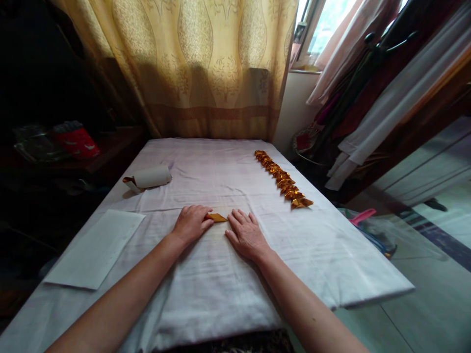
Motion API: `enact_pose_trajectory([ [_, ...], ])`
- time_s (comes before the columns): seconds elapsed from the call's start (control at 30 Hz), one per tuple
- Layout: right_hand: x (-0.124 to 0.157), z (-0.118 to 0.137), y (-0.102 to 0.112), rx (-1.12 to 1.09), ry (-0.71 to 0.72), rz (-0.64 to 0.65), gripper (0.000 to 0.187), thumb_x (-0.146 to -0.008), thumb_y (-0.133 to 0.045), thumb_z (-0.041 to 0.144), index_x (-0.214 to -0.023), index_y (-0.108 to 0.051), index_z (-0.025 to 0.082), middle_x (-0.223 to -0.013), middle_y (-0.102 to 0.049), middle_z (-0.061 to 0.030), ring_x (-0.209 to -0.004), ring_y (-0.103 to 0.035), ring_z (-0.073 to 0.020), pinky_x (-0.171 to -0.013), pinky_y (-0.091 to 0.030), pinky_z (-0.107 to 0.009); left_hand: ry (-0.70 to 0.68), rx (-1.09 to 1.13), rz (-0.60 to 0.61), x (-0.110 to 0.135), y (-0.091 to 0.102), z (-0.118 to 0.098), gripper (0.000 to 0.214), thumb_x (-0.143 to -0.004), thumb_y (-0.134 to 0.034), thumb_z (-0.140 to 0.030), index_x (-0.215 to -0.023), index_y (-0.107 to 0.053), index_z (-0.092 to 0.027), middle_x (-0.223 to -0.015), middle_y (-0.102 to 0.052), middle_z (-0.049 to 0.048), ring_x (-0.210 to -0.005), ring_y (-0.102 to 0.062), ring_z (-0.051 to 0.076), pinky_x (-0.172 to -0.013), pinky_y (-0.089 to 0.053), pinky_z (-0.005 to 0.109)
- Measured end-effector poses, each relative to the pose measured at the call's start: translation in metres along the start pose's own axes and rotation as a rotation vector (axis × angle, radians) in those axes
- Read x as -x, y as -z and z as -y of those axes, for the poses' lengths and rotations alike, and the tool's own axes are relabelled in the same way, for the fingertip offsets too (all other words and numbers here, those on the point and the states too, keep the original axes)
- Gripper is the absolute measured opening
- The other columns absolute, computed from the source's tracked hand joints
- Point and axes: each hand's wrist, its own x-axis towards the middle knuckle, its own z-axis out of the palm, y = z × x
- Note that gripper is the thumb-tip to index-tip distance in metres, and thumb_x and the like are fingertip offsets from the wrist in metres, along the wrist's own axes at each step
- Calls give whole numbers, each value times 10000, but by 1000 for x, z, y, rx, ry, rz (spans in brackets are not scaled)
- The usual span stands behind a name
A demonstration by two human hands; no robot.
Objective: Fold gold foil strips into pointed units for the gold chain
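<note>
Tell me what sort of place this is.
Probably a room in a home: a patterned curtain hangs behind the cloth-covered table, and clothes hang at the right.

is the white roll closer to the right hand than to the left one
No, the white roll lies toward the left edge of the table, nearer the left hand than the right hand.

The left grip [190, 224] and right grip [246, 233] are bare hands, fingers rounded, creases over the right one's knuckles. The left forearm [127, 289] and right forearm [303, 299] show bare up to the picture's edge; a small spot [314, 319] marks the right.
</note>
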Motion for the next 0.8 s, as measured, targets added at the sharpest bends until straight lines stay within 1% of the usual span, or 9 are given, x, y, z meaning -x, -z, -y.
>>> enact_pose_trajectory([
  [0.1, 0, -1, 0, -17, 13, -14, 502, -975, -483, 384, -1444, -485, 206, -1548, -420, -118, -1444, -337, -302, -1170, -222, -537, -89, 33, -10, 3, -4, 0, 130, -906, -636, -262, -1010, -714, -269, -962, -733, 20, -924, -647, 207, -830, -461, 326],
  [0.17, 0, -3, -1, -40, 15, -29, 504, -961, -500, 350, -1443, -490, 204, -1534, -441, -122, -1435, -356, -299, -1170, -226, -538, -133, 49, -21, 6, -6, 1, 123, -915, -615, -214, -969, -716, -260, -929, -718, 18, -878, -638, 191, -797, -474, 304],
  [0.23, -1, -6, -2, -69, 14, -53, 511, -938, -516, 298, -1439, -497, 196, -1514, -466, -128, -1417, -386, -293, -1168, -242, -536, -161, 64, -36, 9, -9, 5, 131, -919, -598, -184, -963, -706, -244, -950, -708, 26, -868, -635, 182, -783, -490, 288],
  [0.3, -3, -10, -4, -102, 36, -82, 525, -909, -531, 245, -1431, -508, 191, -1492, -492, -136, -1392, -421, -289, -1156, -275, -530, -199, 97, -83, 11, -12, 9, 135, -919, -584, -161, -966, -690, -230, -987, -703, 37, -891, -640, 180, -794, -508, 283],
  [0.4, -9, -15, -5, -151, 143, -120, 533, -874, -543, 180, -1407, -531, 195, -1437, -550, -133, -1337, -480, -274, -1127, -336, -496, -282, 184, -168, 13, -15, 14, 145, -912, -560, -136, -976, -664, -213, -1007, -702, 54, -943, -646, 187, -842, -534, 305],
  [0.5, -16, -17, -6, -200, 273, -158, 475, -874, -542, 139, -1343, -578, 202, -1341, -628, -112, -1239, -554, -243, -1078, -402, -435, -344, 282, -138, 14, -13, 17, 131, -899, -593, -205, -1016, -651, -205, -1080, -699, 78, -1065, -631, 215, -957, -525, 373],
  [0.57, -21, -16, -7, -228, 335, -184, 382, -906, -532, 145, -1271, -620, 215, -1256, -677, -93, -1157, -596, -222, -1028, -438, -399, -348, 327, -97, 14, -11, 18, 160, -882, -639, -281, -1019, -649, -200, -1115, -696, 91, -1118, -616, 236, -1001, -511, 409],
  [0.63, -25, -15, -6, -246, 377, -204, 288, -952, -512, 179, -1199, -651, 231, -1171, -710, -78, -1076, -623, -203, -976, -458, -372, -325, 350, -77, 14, -11, 18, 163, -878, -652, -313, -993, -651, -198, -1098, -701, 91, -1113, -619, 241, -1003, -513, 422],
  [0.8, -32, -16, -4, -208, 441, -226, 205, -998, -513, 249, -1104, -687, 225, -1047, -725, -70, -943, -625, -180, -878, -454, -327, -292, 391, -99, 10, -14, 17, 100, -927, -585, -275, -922, -652, -202, -1040, -715, 73, -1084, -632, 217, -1034, -490, 428],
])
